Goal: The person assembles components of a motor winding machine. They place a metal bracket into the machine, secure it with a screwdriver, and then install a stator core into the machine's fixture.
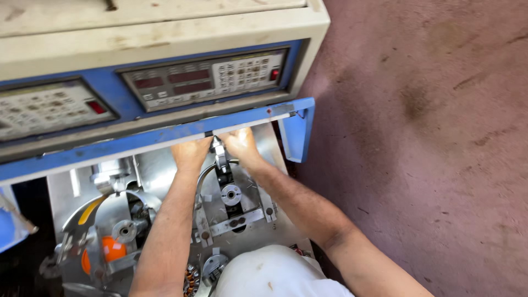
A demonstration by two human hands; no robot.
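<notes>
**Inspector:** Start left of the metal post [219,147].

**Assistant:** Far left of it sits an orange ball [113,248] beside a yellow strip [89,209], low on the steel plate [159,170]. Nearer the post, the left hand [191,153] reaches up under the blue ledge [165,140].

**Inspector:** Its fingers?

**Assistant:** They run under the ledge and are hidden. I cannot tell how far they are open or what they hold.

**Inspector:** The post itself?

**Assistant:** It stands between both hands, just under the ledge, above a round metal wheel [230,194].

**Inspector:** Right of it?

**Assistant:** The right hand [240,145] lies close beside the post, fingers also hidden by the ledge; grip cannot be told. Above the post, the red-digit control panel [206,78]. Far right, reddish floor [429,137].
</notes>
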